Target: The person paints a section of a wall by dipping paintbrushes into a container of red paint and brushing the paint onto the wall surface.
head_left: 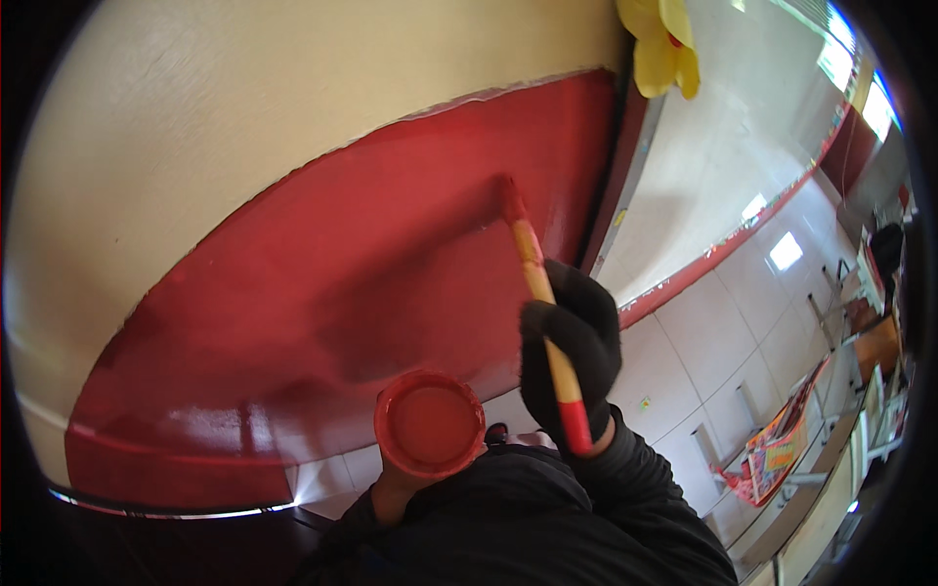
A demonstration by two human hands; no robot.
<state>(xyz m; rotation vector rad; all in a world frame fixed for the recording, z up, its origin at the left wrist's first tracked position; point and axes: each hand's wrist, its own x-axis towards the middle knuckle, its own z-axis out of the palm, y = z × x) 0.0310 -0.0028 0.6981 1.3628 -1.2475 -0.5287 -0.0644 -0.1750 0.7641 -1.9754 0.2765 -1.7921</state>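
Observation:
My right hand (576,342), in a black glove, is closed around the wooden handle of a paintbrush (535,269) with a red end. The brush points up and away from me, its red-coated bristles at the red lower part of the wall (420,225); whether they touch it I cannot tell. Low in front of my body, my left hand (396,491) grips a round tub of red paint (430,424) from below. Its fingers are mostly hidden under the tub. Red paint coats the tub's rim and inside.
Cream wall (293,78) lies above the red band, along an uneven border. A dark door frame (614,166) and a yellow flower decoration (662,49) are at the upper right. Pale floor tiles (718,303) stretch right, toward a colourful bag (777,449) and furniture.

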